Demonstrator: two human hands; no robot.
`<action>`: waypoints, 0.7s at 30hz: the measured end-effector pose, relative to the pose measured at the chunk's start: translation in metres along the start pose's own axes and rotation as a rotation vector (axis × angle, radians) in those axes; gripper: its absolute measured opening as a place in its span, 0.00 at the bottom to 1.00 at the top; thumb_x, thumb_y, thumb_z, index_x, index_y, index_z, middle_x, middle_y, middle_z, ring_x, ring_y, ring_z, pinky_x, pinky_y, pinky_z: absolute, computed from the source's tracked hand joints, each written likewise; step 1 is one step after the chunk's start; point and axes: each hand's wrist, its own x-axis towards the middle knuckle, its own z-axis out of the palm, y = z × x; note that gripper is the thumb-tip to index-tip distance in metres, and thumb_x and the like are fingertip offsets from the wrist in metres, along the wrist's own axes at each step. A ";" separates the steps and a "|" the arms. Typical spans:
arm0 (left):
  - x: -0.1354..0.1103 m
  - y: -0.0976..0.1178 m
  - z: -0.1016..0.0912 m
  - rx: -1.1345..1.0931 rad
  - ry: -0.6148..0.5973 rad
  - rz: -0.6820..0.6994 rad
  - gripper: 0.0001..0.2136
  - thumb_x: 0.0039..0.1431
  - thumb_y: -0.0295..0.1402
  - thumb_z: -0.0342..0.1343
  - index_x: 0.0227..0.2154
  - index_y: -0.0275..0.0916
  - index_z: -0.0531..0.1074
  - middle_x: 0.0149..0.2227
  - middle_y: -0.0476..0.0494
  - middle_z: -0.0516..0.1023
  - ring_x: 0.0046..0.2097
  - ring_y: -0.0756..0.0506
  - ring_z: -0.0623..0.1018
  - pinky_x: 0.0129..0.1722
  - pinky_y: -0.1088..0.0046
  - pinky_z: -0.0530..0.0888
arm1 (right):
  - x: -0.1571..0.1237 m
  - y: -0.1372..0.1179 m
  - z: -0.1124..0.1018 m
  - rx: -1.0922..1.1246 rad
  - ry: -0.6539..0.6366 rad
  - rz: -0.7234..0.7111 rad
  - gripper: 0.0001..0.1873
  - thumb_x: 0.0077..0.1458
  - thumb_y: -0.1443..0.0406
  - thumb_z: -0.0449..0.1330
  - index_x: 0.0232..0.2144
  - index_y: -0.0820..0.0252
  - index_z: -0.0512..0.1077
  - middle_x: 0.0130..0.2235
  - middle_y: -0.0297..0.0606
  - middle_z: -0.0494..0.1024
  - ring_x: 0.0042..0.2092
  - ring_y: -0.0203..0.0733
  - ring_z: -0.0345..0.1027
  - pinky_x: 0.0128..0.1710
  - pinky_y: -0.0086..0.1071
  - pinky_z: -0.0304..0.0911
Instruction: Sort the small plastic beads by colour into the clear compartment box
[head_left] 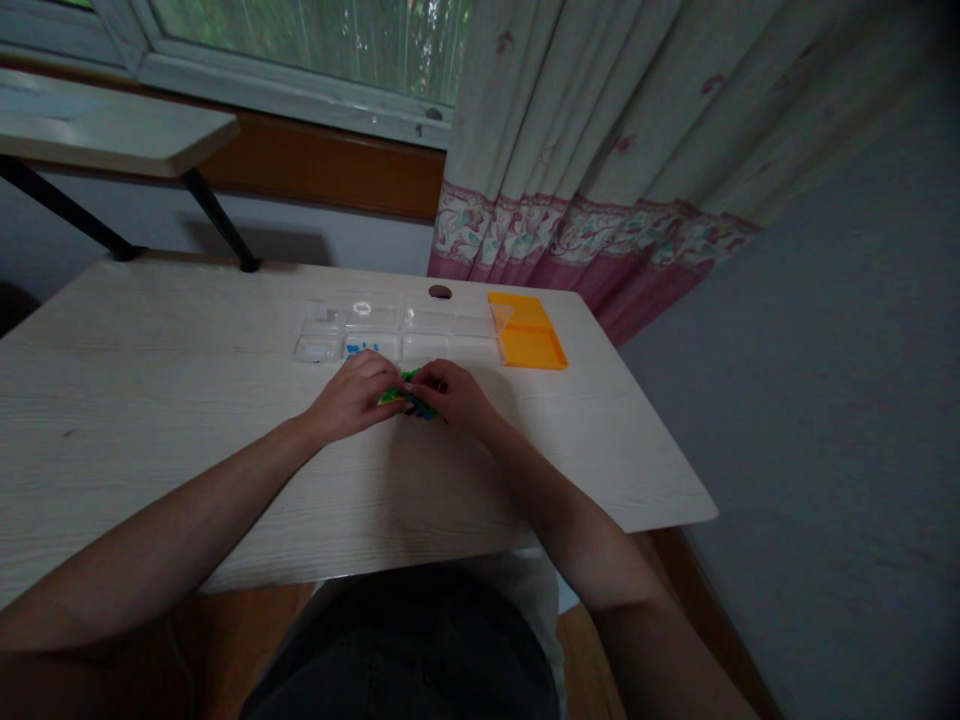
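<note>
Both my hands meet over the middle of the table, in front of the trays. Between them is a small green and blue assembly (411,398) that looks like joined toy pieces, with dark bits along its lower side. My left hand (360,393) is closed on its left end, thumb underneath. The fingers of my right hand (454,393) pinch its right side, and they cover much of it. Just beyond my left hand, a clear compartment tray (401,333) holds several small blue pieces (362,349) in one of its front compartments.
An orange tray (534,345) lies to the right of the clear one, on the pale wooden table (300,500). Behind them is a dark round spot (440,292) near the back edge. A raised shelf (112,125) on black legs stands at the back left. Curtains (570,150) hang behind.
</note>
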 end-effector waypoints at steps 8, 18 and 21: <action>0.000 0.001 -0.002 0.000 0.005 -0.004 0.11 0.64 0.41 0.55 0.38 0.42 0.77 0.37 0.43 0.77 0.45 0.41 0.74 0.48 0.60 0.70 | 0.001 0.001 0.003 0.007 0.008 -0.040 0.08 0.58 0.61 0.63 0.32 0.61 0.76 0.31 0.34 0.75 0.33 0.32 0.66 0.33 0.26 0.60; 0.002 0.004 -0.005 -0.014 0.041 -0.015 0.09 0.63 0.38 0.55 0.40 0.42 0.78 0.37 0.43 0.79 0.43 0.41 0.76 0.47 0.58 0.70 | 0.001 0.003 0.000 -0.050 0.029 -0.057 0.09 0.60 0.61 0.62 0.35 0.60 0.78 0.32 0.34 0.76 0.34 0.33 0.68 0.35 0.26 0.62; 0.003 0.004 -0.005 -0.012 0.046 -0.016 0.10 0.64 0.38 0.54 0.39 0.42 0.78 0.37 0.43 0.79 0.43 0.41 0.76 0.48 0.58 0.70 | 0.001 0.001 -0.002 -0.083 0.028 -0.059 0.09 0.61 0.61 0.61 0.36 0.60 0.79 0.32 0.34 0.76 0.35 0.33 0.68 0.36 0.26 0.61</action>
